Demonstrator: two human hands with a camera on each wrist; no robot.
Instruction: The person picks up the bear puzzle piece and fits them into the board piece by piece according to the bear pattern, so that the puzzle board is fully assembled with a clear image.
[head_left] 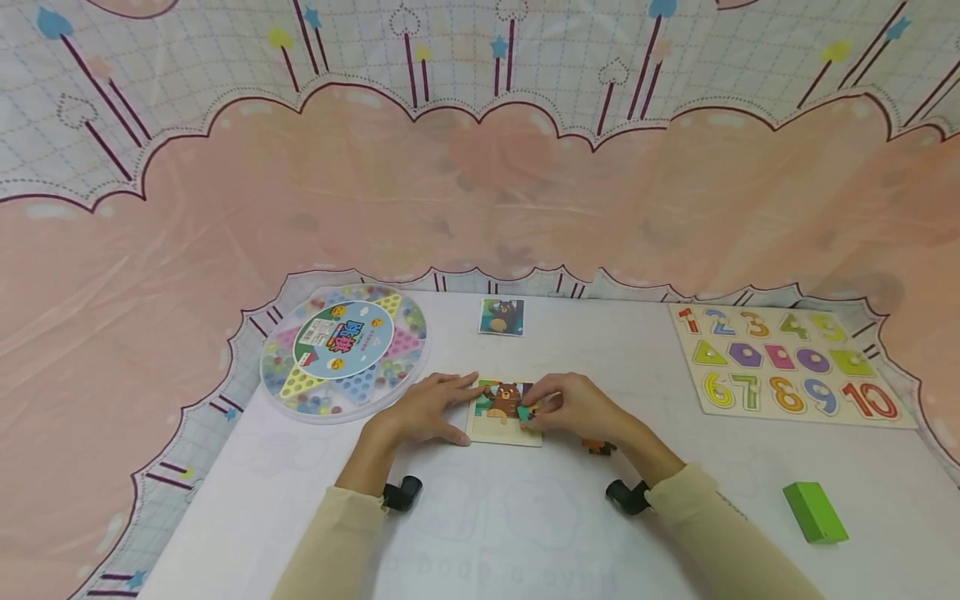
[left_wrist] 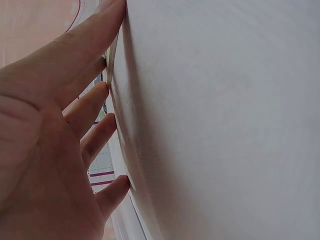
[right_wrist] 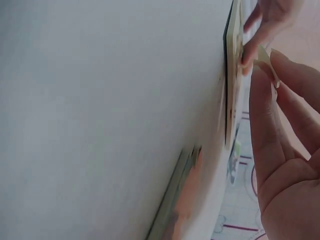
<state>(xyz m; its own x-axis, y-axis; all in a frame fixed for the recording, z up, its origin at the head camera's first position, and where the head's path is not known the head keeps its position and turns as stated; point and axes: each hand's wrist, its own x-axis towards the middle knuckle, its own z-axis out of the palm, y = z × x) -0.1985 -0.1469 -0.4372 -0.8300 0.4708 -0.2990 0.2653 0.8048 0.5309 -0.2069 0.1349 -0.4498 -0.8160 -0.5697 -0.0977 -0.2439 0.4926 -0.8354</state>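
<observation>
Both hands at work over a small, flat wooden puzzle board (head_left: 504,432) in the middle of the white tabletop (head_left: 495,533). Left hand (head_left: 426,410): fingers extended and spread, thumb apart, steadying the board's left side; gripping nothing. Right hand (head_left: 573,408): fingertips drawn together, pinching a thin teal puzzle piece (head_left: 527,414) over the board's right side; the right wrist view shows a pale, woody edge, but most of its picture is covered by the fingers. Board holds a brown bear picture in its upper part; lower strip is bare, pale wood. An orange-and-dark piece (head_left: 597,447) lies beside the right forearm, partly hidden by it in the head view. Beyond the board, a square bear card (head_left: 501,317) lies flat. To the left, a round, clear plastic game case (head_left: 270,377), star-patterned, with many coloured beads showing through; its central label is too small to read. Far right, a wooden number board (head_left: 765,398) bearing bright numerals and knobbed shapes. Nearer, a smooth green rectangular block (head_left: 815,512). Creased cloth (head_left: 450,200) hangs behind. Beige sleeves (head_left: 330,533) run out of the picture; lettering near the front is faint.
</observation>
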